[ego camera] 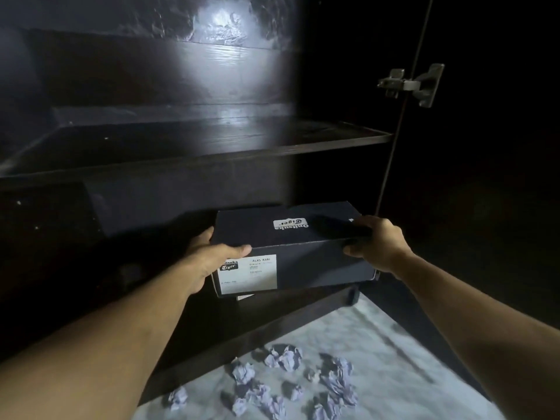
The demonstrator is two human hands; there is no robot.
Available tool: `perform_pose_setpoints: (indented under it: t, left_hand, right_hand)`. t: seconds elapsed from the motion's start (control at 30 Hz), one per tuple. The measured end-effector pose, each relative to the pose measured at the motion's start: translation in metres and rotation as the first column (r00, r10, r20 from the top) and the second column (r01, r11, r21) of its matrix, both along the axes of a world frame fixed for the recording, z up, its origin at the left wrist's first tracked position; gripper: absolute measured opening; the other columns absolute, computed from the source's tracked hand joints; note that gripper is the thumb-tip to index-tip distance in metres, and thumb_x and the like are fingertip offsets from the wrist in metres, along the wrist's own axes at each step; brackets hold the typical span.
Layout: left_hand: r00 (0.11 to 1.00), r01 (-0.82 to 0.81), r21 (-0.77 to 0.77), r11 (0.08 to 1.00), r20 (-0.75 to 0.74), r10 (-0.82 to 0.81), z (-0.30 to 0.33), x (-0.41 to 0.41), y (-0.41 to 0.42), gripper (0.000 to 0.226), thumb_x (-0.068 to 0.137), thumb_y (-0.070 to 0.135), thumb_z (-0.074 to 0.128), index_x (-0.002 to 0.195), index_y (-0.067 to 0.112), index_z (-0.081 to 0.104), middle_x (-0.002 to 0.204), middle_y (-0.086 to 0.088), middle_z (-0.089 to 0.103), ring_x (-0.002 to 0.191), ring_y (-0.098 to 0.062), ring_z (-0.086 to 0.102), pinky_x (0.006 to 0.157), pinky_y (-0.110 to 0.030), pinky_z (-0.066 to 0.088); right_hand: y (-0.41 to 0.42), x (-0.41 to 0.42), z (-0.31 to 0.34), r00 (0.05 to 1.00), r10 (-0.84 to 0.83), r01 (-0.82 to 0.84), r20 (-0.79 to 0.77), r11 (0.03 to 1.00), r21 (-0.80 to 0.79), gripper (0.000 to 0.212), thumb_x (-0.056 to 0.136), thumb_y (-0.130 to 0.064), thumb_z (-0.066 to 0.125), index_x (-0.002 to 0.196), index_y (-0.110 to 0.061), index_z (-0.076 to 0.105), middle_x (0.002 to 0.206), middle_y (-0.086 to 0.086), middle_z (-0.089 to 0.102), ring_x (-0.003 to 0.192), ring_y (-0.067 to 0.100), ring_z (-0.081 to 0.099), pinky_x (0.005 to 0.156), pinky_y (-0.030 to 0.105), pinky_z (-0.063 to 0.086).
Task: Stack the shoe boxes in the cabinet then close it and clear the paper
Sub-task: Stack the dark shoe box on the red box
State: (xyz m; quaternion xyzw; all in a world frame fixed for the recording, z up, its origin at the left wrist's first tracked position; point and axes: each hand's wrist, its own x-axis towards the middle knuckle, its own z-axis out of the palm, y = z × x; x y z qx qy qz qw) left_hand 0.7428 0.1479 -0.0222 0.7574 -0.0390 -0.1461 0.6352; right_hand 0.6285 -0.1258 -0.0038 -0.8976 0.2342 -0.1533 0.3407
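Note:
A dark shoe box (318, 262) with a white brand label on its lid and a white sticker on its near end sits in the cabinet's lower compartment. My left hand (212, 259) grips its left near corner, thumb along the lid edge. My right hand (372, 244) grips the right end, fingers curled over the lid. A sliver of another box (245, 297) shows beneath it. Several crumpled paper balls (285, 357) lie on the pale floor in front of the cabinet.
The dark wooden cabinet has a bare shelf (212, 147) above the box, lit by a bright spot. Its door (485, 177) stands swung out at the right, with a metal hinge (409, 84) showing. The cabinet's bottom front edge (272, 331) runs diagonally.

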Motion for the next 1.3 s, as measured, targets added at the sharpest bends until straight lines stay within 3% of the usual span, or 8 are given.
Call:
perform_pose_setpoints:
  t: [0.27, 0.47, 0.57, 0.67, 0.9, 1.03, 1.17, 1.3]
  left_hand:
    - [0.996, -0.048, 0.027, 0.998, 0.074, 0.046, -0.025, 0.052, -0.02, 0.073, 0.079, 0.011, 0.076, 0.141, 0.021, 0.04, 0.125, 0.007, 0.056, 0.114, -0.015, 0.052, 0.103, -0.035, 0.039]
    - [0.985, -0.12, 0.097, 0.988, 0.132, 0.106, -0.047, 0.079, -0.037, 0.093, 0.071, 0.018, 0.084, 0.149, 0.018, 0.033, 0.14, -0.001, 0.052, 0.124, -0.019, 0.053, 0.106, -0.03, 0.04]
    - [0.937, -0.266, 0.1, 0.959, 0.259, 0.233, -0.052, 0.08, -0.053, 0.08, 0.07, 0.023, 0.085, 0.14, 0.013, 0.046, 0.136, -0.007, 0.056, 0.121, -0.021, 0.056, 0.098, -0.024, 0.043]
    - [0.807, -0.479, 0.228, 0.848, 0.496, 0.322, -0.053, 0.083, -0.065, 0.056, 0.069, 0.035, 0.085, 0.117, 0.013, 0.067, 0.124, -0.007, 0.057, 0.115, -0.022, 0.055, 0.085, -0.019, 0.037]
    - [0.682, -0.532, 0.322, 0.783, 0.711, 0.171, -0.06, 0.087, -0.078, 0.034, 0.083, 0.02, 0.071, 0.111, 0.001, 0.07, 0.117, -0.013, 0.057, 0.106, -0.03, 0.057, 0.093, -0.032, 0.043]
    - [0.675, -0.499, 0.35, 0.793, 0.731, 0.101, -0.063, 0.08, -0.078, 0.03, 0.084, 0.004, 0.059, 0.111, -0.005, 0.067, 0.118, -0.018, 0.054, 0.106, -0.033, 0.056, 0.096, -0.033, 0.044]
    - [0.763, -0.429, 0.552, 0.715, 0.645, -0.04, -0.056, 0.07, -0.077, 0.052, 0.08, 0.016, 0.064, 0.129, 0.002, 0.055, 0.135, -0.015, 0.046, 0.128, -0.035, 0.044, 0.108, -0.044, 0.037]
    - [0.81, -0.371, 0.757, 0.539, 0.547, -0.211, -0.033, 0.045, -0.081, 0.079, 0.081, 0.031, 0.066, 0.148, 0.012, 0.029, 0.16, -0.014, 0.014, 0.147, -0.032, 0.01, 0.118, -0.051, 0.011]
  right_hand:
    - [-0.011, 0.082, -0.028, 0.999, 0.0, -0.005, -0.039, 0.993, -0.12, 0.057, 0.082, -0.015, 0.074, 0.136, -0.023, 0.057, 0.128, 0.015, 0.062, 0.121, 0.032, 0.056, 0.102, 0.036, 0.046]
    - [-0.022, 0.118, -0.053, 0.991, -0.129, 0.113, -0.025, 0.93, -0.35, 0.041, 0.086, -0.027, 0.067, 0.126, -0.028, 0.063, 0.123, 0.015, 0.061, 0.116, 0.039, 0.055, 0.092, 0.042, 0.048]
    - [-0.022, 0.13, -0.06, 0.989, -0.143, 0.146, 0.044, 0.846, -0.513, 0.031, 0.094, -0.02, 0.053, 0.122, -0.018, 0.065, 0.121, 0.016, 0.057, 0.116, 0.039, 0.05, 0.085, 0.043, 0.047]
    - [-0.02, 0.137, -0.063, 0.995, -0.065, 0.1, 0.082, 0.82, -0.564, 0.032, 0.093, -0.015, 0.049, 0.121, -0.011, 0.065, 0.118, 0.02, 0.06, 0.11, 0.043, 0.056, 0.081, 0.042, 0.047]
    - [-0.023, 0.15, -0.076, 1.0, -0.014, 0.003, -0.018, 0.853, -0.522, 0.049, 0.088, -0.001, 0.047, 0.136, -0.01, 0.049, 0.141, 0.014, 0.045, 0.115, 0.044, 0.056, 0.09, 0.044, 0.048]
    - [-0.025, 0.152, -0.076, 0.974, -0.02, -0.09, -0.226, 0.881, -0.465, 0.087, 0.086, 0.004, 0.05, 0.157, -0.021, 0.008, 0.165, -0.005, 0.002, 0.132, 0.037, 0.047, 0.101, 0.041, 0.045]
    - [-0.026, 0.138, -0.069, 0.951, 0.054, -0.174, -0.303, 0.906, -0.385, 0.1, 0.082, 0.007, 0.05, 0.156, -0.024, -0.009, 0.163, -0.009, -0.017, 0.141, 0.031, 0.037, 0.105, 0.038, 0.044]
    - [-0.027, 0.101, -0.051, 0.951, 0.112, -0.218, -0.287, 0.904, -0.369, 0.088, 0.084, -0.009, 0.055, 0.157, -0.022, 0.007, 0.165, -0.002, 0.002, 0.143, 0.029, 0.033, 0.112, 0.035, 0.034]
